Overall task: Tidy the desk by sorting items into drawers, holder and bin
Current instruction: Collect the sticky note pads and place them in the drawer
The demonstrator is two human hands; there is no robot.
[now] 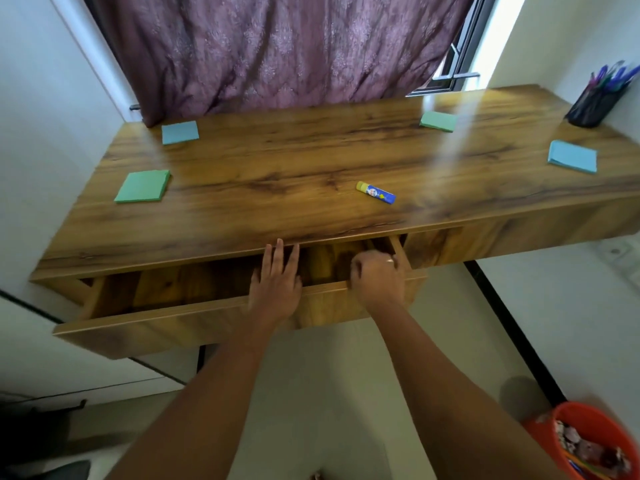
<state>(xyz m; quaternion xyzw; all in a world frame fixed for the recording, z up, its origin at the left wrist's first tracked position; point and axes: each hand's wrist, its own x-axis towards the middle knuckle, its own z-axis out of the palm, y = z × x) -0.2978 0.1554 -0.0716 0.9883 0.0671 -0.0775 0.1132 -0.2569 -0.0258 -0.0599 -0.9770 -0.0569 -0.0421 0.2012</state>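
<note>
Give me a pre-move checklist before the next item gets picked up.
1. Drawer open: ok, pulled out.
2. Left hand free: ok, fingers straight over the drawer front.
3. Right hand free: cannot tell, curled inside the drawer, so anything it holds is hidden.
4. Glue stick clear to grab: ok, lies alone mid-desk.
5. Desk cleared: not ok, near green pad, far blue pad, far green pad and right blue pad lie on it.
6. Bin nearby: ok, on the floor to the right.
</note>
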